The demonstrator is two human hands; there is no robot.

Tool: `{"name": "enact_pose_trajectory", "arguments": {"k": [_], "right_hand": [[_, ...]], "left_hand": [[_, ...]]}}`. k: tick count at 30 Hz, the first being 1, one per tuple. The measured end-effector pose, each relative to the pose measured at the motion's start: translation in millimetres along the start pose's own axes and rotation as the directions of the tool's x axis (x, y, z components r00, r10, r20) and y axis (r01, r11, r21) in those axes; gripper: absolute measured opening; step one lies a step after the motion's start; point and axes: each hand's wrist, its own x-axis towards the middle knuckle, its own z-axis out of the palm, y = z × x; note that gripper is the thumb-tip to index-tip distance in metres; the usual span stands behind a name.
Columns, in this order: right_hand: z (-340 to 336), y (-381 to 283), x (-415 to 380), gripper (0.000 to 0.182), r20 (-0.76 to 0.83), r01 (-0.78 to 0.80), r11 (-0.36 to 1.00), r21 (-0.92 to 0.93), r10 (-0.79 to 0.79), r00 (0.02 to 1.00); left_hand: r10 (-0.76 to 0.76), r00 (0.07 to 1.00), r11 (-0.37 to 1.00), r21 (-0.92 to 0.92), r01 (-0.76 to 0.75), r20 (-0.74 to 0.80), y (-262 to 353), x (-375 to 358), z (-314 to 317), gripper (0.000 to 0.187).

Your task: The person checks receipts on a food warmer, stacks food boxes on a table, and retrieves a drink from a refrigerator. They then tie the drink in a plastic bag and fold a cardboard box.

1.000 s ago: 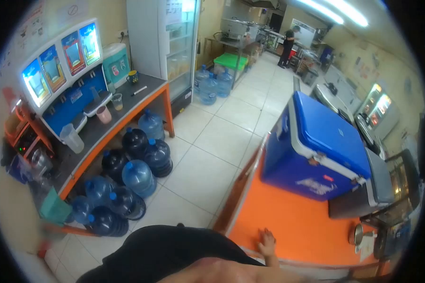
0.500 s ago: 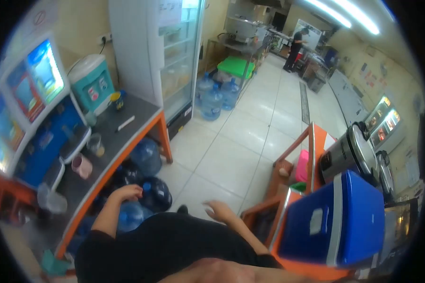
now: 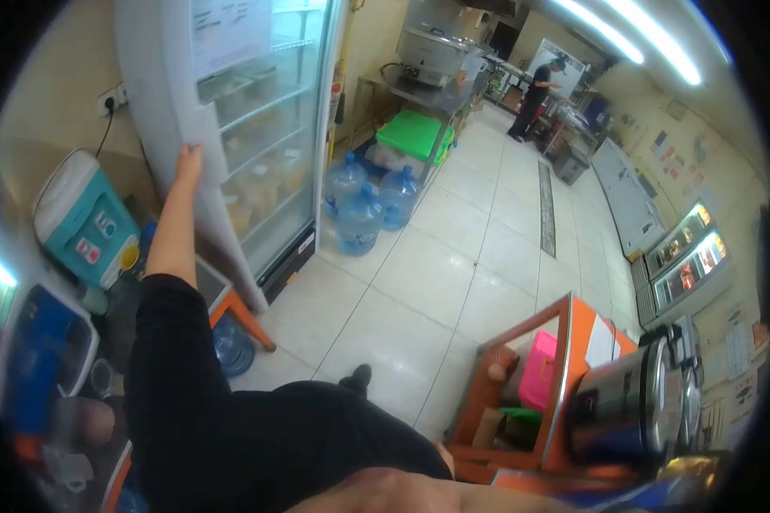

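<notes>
My left hand is stretched out to the near edge of a tall white glass-door refrigerator. Its fingers are closed at the door's handle side, about halfway up. Through the door's glass I see shelves with containers and pale packages, and a written sheet is stuck near the top. Of my right hand, only a sliver of skin shows low beside my black shirt; its fingers are hidden.
Large blue water bottles stand on the floor past the refrigerator, near a green-lidded bin. An orange shelf table with a steel cooker is on my right. A turquoise drink cooler sits left. Far off, a person stands.
I have moved forward to the refrigerator. My left hand has risen from beside the water bottles to the door's edge. My right hand has dropped mostly out of sight.
</notes>
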Motion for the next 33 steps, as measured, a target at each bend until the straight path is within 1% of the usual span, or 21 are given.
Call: {"name": "enact_pose_trajectory", "arguments": {"k": [2,4,6,8,9,10,11,12,14,17,19,20,22,23,25,26,27,29,31,32,33], "right_hand": [[-21.9,-1.3,79.9,0.029,0.074,0.036,0.999,-0.013,-0.035,0.997],[-52.1,-36.8,158.7,0.035,0.25,0.103,0.964,-0.247,-0.039,0.967],[-95.7,-133.8,209.9,0.039,0.38,0.193,0.919,-0.344,-0.051,0.924],[-121.3,-188.2,291.5,0.035,0.306,0.321,0.831,-0.453,-0.193,0.932],[-130.0,-201.0,340.3,0.035,0.292,0.467,0.762,-0.448,-0.369,0.882],[-140.8,-230.6,379.3,0.034,0.292,0.505,0.69,-0.518,-0.412,0.863],[-156.2,-282.6,398.9,0.032,0.316,0.512,0.656,-0.555,-0.403,0.859],[-158.1,-305.8,431.7,0.032,0.26,0.603,0.586,-0.541,-0.566,0.782],[-158.1,-373.6,460.8,0.031,0.181,0.714,0.59,-0.377,-0.709,0.681],[-129.2,-455.8,465.7,0.03,0.174,0.838,0.513,-0.188,-0.822,0.542],[-97.3,-495.5,456.3,0.032,0.299,0.862,0.507,-0.035,-0.817,0.493],[-84.3,-514.0,448.2,0.037,0.342,0.886,0.455,0.088,-0.849,0.402],[-62.1,-543.6,420.7,0.053,0.374,0.884,0.358,0.3,-0.897,0.237],[-57.0,-557.0,409.2,0.063,0.358,0.867,0.312,0.388,-0.918,0.171],[-49.7,-573.0,395.9,0.074,0.312,0.894,0.247,0.373,-0.941,0.13],[-46.4,-575.6,393.2,0.086,0.252,0.909,0.205,0.362,-0.961,0.116],[-40.2,-566.2,404.1,0.086,0.25,0.913,0.201,0.354,-0.961,0.115],[-35.5,-541.4,441.6,0.103,0.165,0.828,0.515,0.221,-0.857,0.488],[-70.0,-548.2,442.6,0.111,0.172,0.479,0.513,0.713,-0.79,0.589],[-78.7,-546.9,457.2,0.112,0.078,0.517,0.441,0.733,-0.811,0.58],[-85.8,-542.5,471.0,0.113,-0.02,0.553,0.367,0.748,-0.82,0.572]], "left_hand": [[-0.25,0.963,0.959,-0.11,0.261,0.101,43.7,-1.6,-10.5,0.055],[-0.215,0.917,0.976,-0.1,0.192,-0.336,33.2,6.3,6.5,0.056],[-0.331,0.905,0.911,-0.342,0.232,-0.268,16.9,26.1,14.9,0.061],[-0.35,0.843,0.925,-0.295,0.241,-0.409,-14.3,50.6,21.8,0.065],[-0.367,0.869,0.855,-0.488,0.176,-0.331,0.4,42.8,20.4,0.065],[-0.369,0.897,0.741,-0.66,0.123,-0.246,20.0,27.0,21.2,0.066],[-0.373,0.913,0.729,-0.661,0.177,-0.167,31.3,15.2,15.1,0.061],[-0.377,0.922,0.715,-0.66,0.231,-0.086,41.3,4.5,9.7,0.057],[-0.449,0.89,0.74,-0.591,0.32,-0.081,26.5,-15.3,-7.3,0.053],[-0.415,0.91,0.765,-0.546,0.342,-0.011,40.6,-82.7,-29.6,0.053],[-0.088,0.936,0.586,-0.742,0.326,0.341,66.6,-110.7,-20.5,0.049],[-0.087,0.945,0.575,-0.759,0.306,0.315,85.7,-104.6,-8.7,0.049],[-0.095,0.994,0.865,-0.489,0.112,0.058,138.4,-78.2,8.7,0.031],[-0.035,0.999,0.909,-0.415,0.04,0.019,208.7,-70.8,6.2,0.023],[0.241,0.967,0.953,-0.167,-0.252,-0.079,232.6,-21.2,5.5,0.02],[0.306,0.942,0.949,-0.03,-0.313,-0.137,261.8,-5.3,1.8,0.023],[0.396,0.897,0.918,0.115,-0.38,-0.197,285.3,12.1,-2.9,0.028],[0.55,0.763,0.827,0.348,-0.442,-0.339,311.2,63.8,-10.4,0.042],[0.603,0.624,0.787,0.499,-0.363,-0.497,318.6,136.6,-15.4,0.064],[0.524,0.661,0.831,0.493,-0.258,-0.537,314.7,176.4,-19.7,0.077],[0.527,0.666,0.832,0.479,-0.28,-0.527,294.9,227.9,-27.5,0.077]]}}
